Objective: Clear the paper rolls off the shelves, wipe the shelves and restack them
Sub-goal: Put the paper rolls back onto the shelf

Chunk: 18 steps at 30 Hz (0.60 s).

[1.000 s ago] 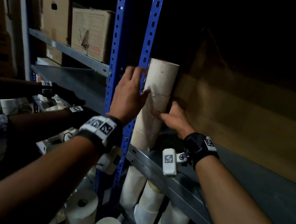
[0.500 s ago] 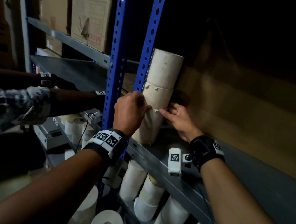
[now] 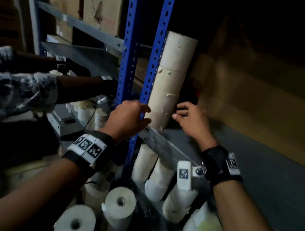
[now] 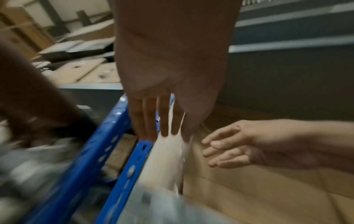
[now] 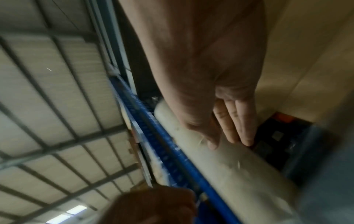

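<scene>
A tall stack of beige paper rolls (image 3: 170, 82) stands upright at the left end of the grey shelf (image 3: 239, 169), against the blue post (image 3: 160, 36). My left hand (image 3: 146, 115) is at the stack's lowest roll, reaching past the post. In the left wrist view its fingers (image 4: 162, 130) are straight and touch the roll (image 4: 166, 159). My right hand (image 3: 177, 112) hovers at the stack's right side with fingers spread. In the right wrist view its straight fingertips (image 5: 243, 136) lie against the roll (image 5: 229, 166). Neither hand grips anything.
Another person's arms (image 3: 32, 84) reach into the neighbouring bay on the left. More rolls (image 3: 159, 180) stand on the shelf below and loose ones (image 3: 120, 202) lie by my feet. Cardboard boxes (image 3: 103, 1) sit upper left; a big cardboard sheet (image 3: 259, 102) lines the shelf's back.
Both hands have slid down from the middle of the stack to its lowest roll. The left hand has let go its hold and the right hand's fingers have spread.
</scene>
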Tool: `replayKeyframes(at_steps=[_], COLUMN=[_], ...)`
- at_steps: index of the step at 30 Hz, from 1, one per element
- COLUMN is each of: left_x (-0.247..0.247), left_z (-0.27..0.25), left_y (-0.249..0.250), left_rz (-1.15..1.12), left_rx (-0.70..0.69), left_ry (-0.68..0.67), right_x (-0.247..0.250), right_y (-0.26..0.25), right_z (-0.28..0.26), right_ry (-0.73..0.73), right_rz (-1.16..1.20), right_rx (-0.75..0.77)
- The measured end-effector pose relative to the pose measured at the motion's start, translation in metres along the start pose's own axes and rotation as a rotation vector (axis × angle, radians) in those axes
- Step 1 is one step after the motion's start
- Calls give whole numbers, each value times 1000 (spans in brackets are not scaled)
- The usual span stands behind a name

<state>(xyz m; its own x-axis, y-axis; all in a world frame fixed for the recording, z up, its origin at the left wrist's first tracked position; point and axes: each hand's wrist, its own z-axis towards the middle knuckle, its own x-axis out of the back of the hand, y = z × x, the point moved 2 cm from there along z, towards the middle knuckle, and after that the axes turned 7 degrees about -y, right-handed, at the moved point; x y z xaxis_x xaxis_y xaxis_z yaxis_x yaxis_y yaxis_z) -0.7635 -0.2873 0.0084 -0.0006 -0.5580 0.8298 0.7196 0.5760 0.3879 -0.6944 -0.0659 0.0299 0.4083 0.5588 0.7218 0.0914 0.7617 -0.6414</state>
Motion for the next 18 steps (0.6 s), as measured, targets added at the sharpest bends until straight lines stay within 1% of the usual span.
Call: replayKeyframes(at_steps=[2,3,6,7,9,12,14,15,18], left_x=[-14,-23,-54,-64,-84,-115,-134,-141,-153], left_z=[-50,-77,-166,-195,-254,-343,-397,-422,-471], left_y=[-8,-12,-18,-18,-15,-6,-1,2,1], left_rz=[4,11,19,14,6,-12,14,27,3], left_rx=[19,38,137,171,232,318,391,428,516], left_ry=[-90,-133,-288,-342,-471,-646,-724,-755,-797], right_x=[-18,-30,-84,-104,-144,-193,-213,-220,-232], right_y=[4,9,41,53,75,100,108,109,107], right_z=[-55,-84,-170,-197,-253,-331,-375,-394,-424], right_ry=[17,-11,-142,-187,-316,-553,-664,-697,-735], right_rz=[-1,9,117,116,86,74,36,37,26], right_rx=[36,36,-62,-91,-174,-278,-317,-332,-308])
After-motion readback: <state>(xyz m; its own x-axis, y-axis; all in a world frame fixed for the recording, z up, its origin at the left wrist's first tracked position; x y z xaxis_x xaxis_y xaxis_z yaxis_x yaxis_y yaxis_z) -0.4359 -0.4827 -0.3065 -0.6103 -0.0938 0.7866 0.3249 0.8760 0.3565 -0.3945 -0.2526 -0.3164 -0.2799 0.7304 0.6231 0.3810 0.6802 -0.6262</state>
